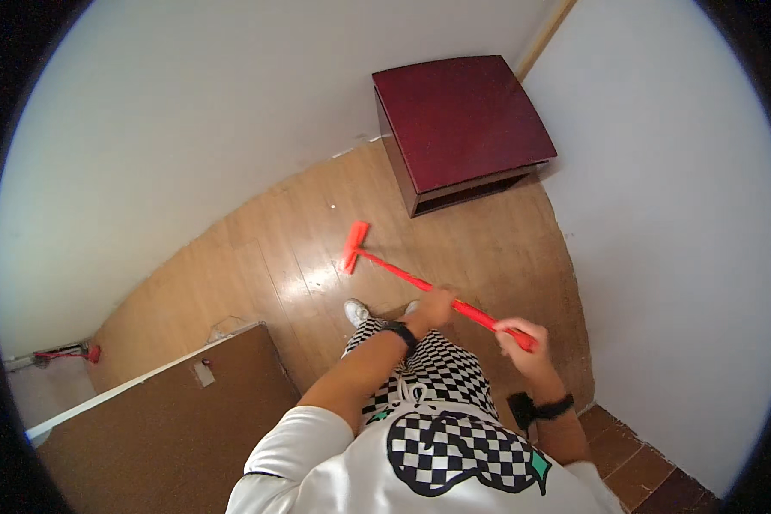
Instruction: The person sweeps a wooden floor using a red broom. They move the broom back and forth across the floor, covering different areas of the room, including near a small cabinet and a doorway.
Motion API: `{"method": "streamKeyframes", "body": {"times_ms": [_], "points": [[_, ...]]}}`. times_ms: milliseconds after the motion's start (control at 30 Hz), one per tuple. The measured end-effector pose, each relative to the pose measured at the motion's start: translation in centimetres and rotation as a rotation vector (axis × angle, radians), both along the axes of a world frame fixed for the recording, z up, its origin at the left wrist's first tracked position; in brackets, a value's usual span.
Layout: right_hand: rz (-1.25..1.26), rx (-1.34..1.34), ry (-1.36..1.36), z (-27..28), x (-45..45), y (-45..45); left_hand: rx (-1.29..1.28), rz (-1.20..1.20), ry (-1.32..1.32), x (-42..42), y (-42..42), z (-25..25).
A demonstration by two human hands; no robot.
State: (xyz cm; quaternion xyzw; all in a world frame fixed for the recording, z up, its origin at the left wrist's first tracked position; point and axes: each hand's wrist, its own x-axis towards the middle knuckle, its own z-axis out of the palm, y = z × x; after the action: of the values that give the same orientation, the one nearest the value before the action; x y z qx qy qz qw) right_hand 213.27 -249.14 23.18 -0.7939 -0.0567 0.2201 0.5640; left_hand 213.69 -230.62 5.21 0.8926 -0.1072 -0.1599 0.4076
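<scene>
A red broom slants across the floor in front of me, both hands around its handle. My left hand, slightly blurred, grips the handle about midway. At the handle's upper end my right hand is closed around the red grip. The broom's head is down at the wood-look floor, left of and beyond my left hand. Beyond that head lies a small white scrap.
A dark red bedside cabinet with an open front stands in the corner between two white walls. On my left is a large brown board or panel with a white edge. Reddish-brown tiles lie behind me on the right.
</scene>
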Motion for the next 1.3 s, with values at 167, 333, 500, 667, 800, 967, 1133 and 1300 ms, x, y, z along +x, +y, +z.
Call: {"method": "streamKeyframes", "body": {"times_ms": [167, 333, 500, 667, 800, 967, 1133, 1300], "points": [[0.297, 0.133, -0.008, -5.7, 0.6, 8.9, 0.207, 0.233, 0.082, -4.6, 10.9, -3.0], [0.390, 0.117, -0.051, -6.7, -1.2, 11.4, 0.255, 0.163, 0.266, -8.3, 14.0, -2.5], [0.251, 0.060, 0.137, -3.2, -2.8, 5.3, 0.208, -0.002, 0.251, -8.3, 6.8, -5.8], [-0.097, -0.099, 0.147, 4.1, -7.4, 0.1, 0.075, -0.174, 0.185, -7.0, -0.2, 5.9], [-0.166, -0.131, 0.173, 4.8, -9.9, 1.6, 0.017, -0.049, 0.085, -9.5, 0.9, 7.7], [0.040, -0.034, 0.206, 0.8, -12.2, 9.4, 0.122, 0.088, 0.148, -14.5, 8.4, 0.3], [0.305, 0.083, 0.087, -4.2, -14.2, 17.4, 0.173, 0.304, -0.053, -19.9, 18.1, -1.9], [0.251, 0.061, 0.237, -4.9, -15.3, 16.6, 0.184, 0.256, 0.138, -21.1, 18.1, -1.1]]}}
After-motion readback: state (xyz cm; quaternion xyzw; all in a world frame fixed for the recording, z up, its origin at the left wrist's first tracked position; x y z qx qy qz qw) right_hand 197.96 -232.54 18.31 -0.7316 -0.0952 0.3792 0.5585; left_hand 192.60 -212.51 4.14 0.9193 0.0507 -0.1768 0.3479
